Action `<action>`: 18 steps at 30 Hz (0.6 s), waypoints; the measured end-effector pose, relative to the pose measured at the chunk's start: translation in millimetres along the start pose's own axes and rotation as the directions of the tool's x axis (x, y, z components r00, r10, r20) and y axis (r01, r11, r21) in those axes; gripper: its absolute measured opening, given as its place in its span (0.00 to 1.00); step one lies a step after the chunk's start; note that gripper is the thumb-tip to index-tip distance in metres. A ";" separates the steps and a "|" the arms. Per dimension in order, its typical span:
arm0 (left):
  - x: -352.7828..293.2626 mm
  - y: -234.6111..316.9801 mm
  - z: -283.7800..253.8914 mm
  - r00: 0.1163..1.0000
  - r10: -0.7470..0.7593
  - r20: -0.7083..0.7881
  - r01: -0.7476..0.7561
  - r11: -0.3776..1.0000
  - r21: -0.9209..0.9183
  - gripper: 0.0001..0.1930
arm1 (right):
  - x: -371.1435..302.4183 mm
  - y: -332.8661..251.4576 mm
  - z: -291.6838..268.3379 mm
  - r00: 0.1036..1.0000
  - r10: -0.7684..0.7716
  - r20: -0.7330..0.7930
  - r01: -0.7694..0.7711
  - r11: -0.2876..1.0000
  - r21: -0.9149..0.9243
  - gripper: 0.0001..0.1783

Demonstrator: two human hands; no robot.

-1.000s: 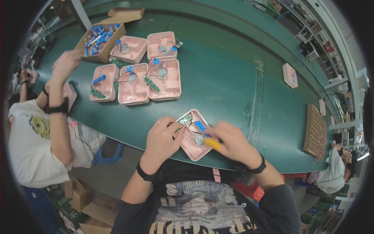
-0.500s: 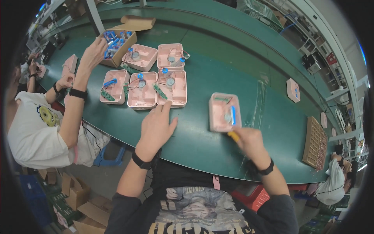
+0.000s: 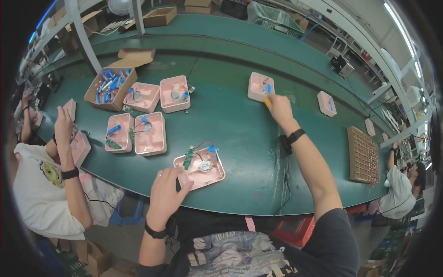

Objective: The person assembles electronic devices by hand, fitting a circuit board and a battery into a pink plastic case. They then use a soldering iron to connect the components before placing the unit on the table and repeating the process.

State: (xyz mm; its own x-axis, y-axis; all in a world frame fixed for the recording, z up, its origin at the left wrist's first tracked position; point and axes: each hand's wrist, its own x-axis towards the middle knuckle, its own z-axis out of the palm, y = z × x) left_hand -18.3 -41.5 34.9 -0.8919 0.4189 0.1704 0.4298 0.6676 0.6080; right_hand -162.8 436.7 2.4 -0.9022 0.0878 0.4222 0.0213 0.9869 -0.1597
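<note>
My left hand [image 3: 166, 190] is at the near left corner of a pink plastic case [image 3: 203, 177], fingers and thumb on its rim. Inside that case are a green circuit board [image 3: 188, 158], a blue battery cell [image 3: 212, 149] with thin wires, and a round metallic part [image 3: 205, 166]. Farther off to the right, my right hand [image 3: 280, 110] is closed at the near edge of another pink case [image 3: 252, 92], which has a blue cell in it. Something yellow [image 3: 267, 102] shows at the right fingertips; whether it is worn or held I cannot tell.
Several similar open cases [image 3: 151, 138] stand left, beside a cardboard box [image 3: 110, 104] of blue cells. One more case [image 3: 326, 105] and a brown compartment tray [image 3: 355, 154] lie right on the green table [image 3: 240, 184]. A co-worker [image 3: 46, 184] sits at left.
My left hand has drawn one case out of the group toward me, turning it. My right hand has pushed the other case away across the table. The co-worker's arm has left the cell box.
</note>
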 end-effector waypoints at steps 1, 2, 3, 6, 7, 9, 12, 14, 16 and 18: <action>1.5 1.6 0.6 1.000 -0.009 0.001 0.009 1.000 0.002 0.20 | 5.1 13.3 5.9 0.998 -0.031 -0.053 0.029 0.999 -0.044 0.13; 3.3 1.8 -0.1 1.000 -0.001 -0.003 0.001 1.000 0.005 0.21 | 9.8 17.3 7.6 0.999 0.015 -0.051 -0.014 1.000 0.004 0.13; 6.5 0.6 -1.4 1.000 0.003 -0.011 -0.003 1.000 0.009 0.22 | 14.2 17.8 6.1 0.997 0.056 -0.045 -0.053 0.997 0.054 0.14; 7.9 -5.8 -0.6 1.000 -0.006 -0.024 0.007 1.000 0.011 0.25 | 4.5 11.2 -10.9 0.998 0.062 0.004 -0.061 0.969 0.237 0.16; 8.8 -8.2 0.9 1.000 0.009 -0.025 -0.009 1.000 -0.003 0.26 | -2.9 -8.0 -17.0 0.999 0.040 0.033 -0.048 0.956 0.291 0.17; 10.9 -14.1 2.4 1.000 0.012 -0.029 -0.013 1.000 -0.017 0.27 | -26.7 -57.7 -36.1 0.985 -0.080 0.152 0.000 0.885 0.466 0.20; 14.0 -13.6 4.1 0.995 0.079 -0.052 -0.079 0.997 0.004 0.25 | -72.9 -133.8 -77.1 0.853 -0.369 0.368 -0.011 0.693 0.720 0.21; 20.0 -9.7 6.4 0.997 0.051 -0.056 -0.051 0.999 -0.009 0.23 | -98.5 -164.4 -74.4 0.791 -0.522 0.320 0.102 0.628 0.772 0.20; 29.6 -2.2 10.9 0.996 -0.015 -0.083 0.012 0.999 -0.038 0.19 | -116.8 -171.4 -67.3 0.806 -0.503 0.312 0.083 0.618 0.782 0.20; 39.5 3.6 15.5 0.996 -0.048 -0.073 0.042 0.996 -0.084 0.17 | -128.2 -173.4 -54.0 0.824 -0.485 0.294 0.052 0.581 0.812 0.20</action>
State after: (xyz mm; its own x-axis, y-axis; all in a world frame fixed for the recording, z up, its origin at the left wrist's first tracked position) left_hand -49.9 -13.0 31.8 -0.9195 0.3400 0.1975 0.3787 0.6307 0.6774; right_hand -27.6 261.7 24.1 -0.8800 -0.4462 0.1628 -0.3846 0.4682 -0.7955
